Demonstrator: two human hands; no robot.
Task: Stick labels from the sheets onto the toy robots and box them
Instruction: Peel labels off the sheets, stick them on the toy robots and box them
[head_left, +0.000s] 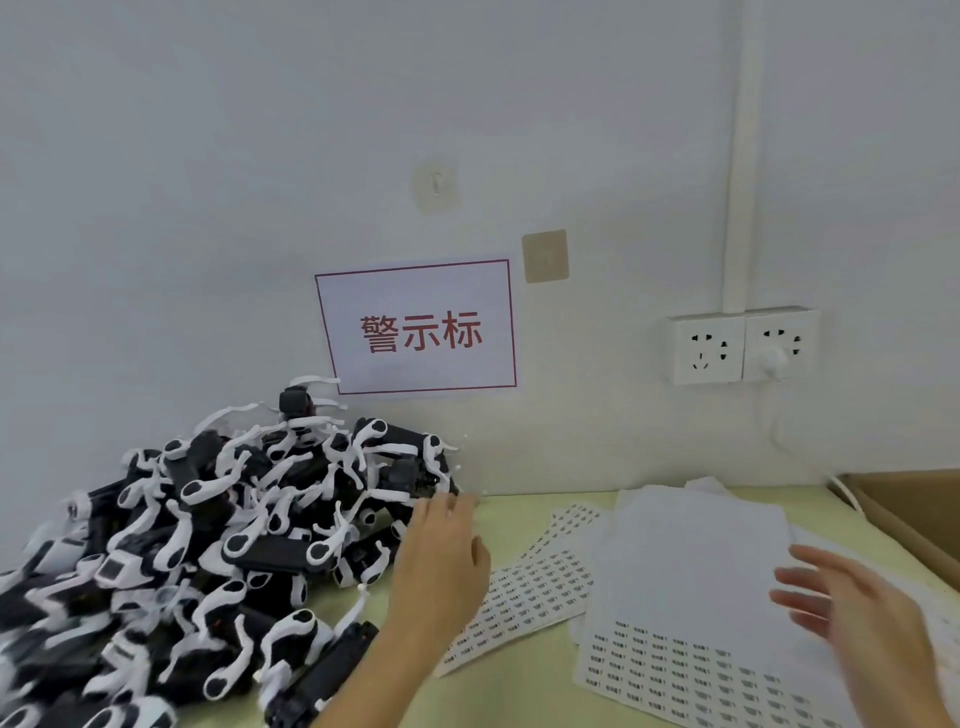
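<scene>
Neither hand holds anything: left hand (445, 556) relaxed, touching the black-and-white plastic toy robot pile's (218, 530) right edge; right hand (852, 618) spread over white paper label sheets (691, 566).

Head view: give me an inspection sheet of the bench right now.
Surface: pale green table.
Job's things: toy robots heaped left; label sheets spread right; cardboard box at far right edge.
Clutter: nothing seen.
Hands: left hand reaches toward the heap, fingers straight; right hand blurred above the sheets, holding nothing.
Cables: white cord hangs from wall sockets.
Surroundings: red-lettered sign on wall.
</scene>
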